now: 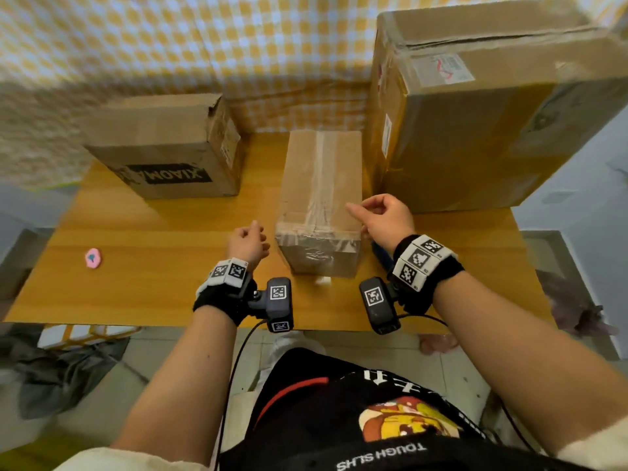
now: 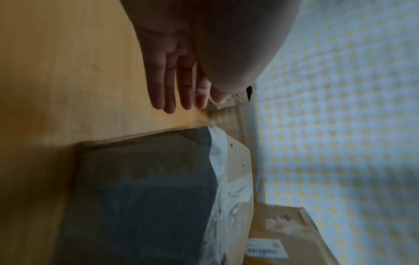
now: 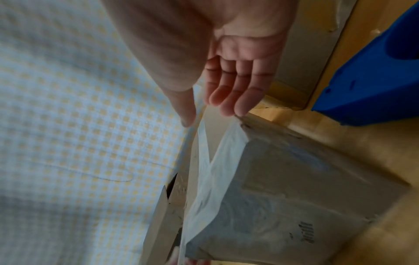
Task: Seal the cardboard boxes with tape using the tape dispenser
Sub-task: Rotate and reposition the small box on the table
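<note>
cardboard box between hands: taped along top, looks sealed | left hand, right hand: relaxed, loose, holding nothing | blue tape dispenser beside right wrist | xiaomi box beyond left hand: seal cannot tell

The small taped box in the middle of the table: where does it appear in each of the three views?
Head: the small taped box stands at centre, between the left hand and the right hand.
Left wrist: it fills the lower middle, below the fingers.
Right wrist: it is at lower right, below the fingers.
Shared landmark: the clear tape along its top edge.
</note>
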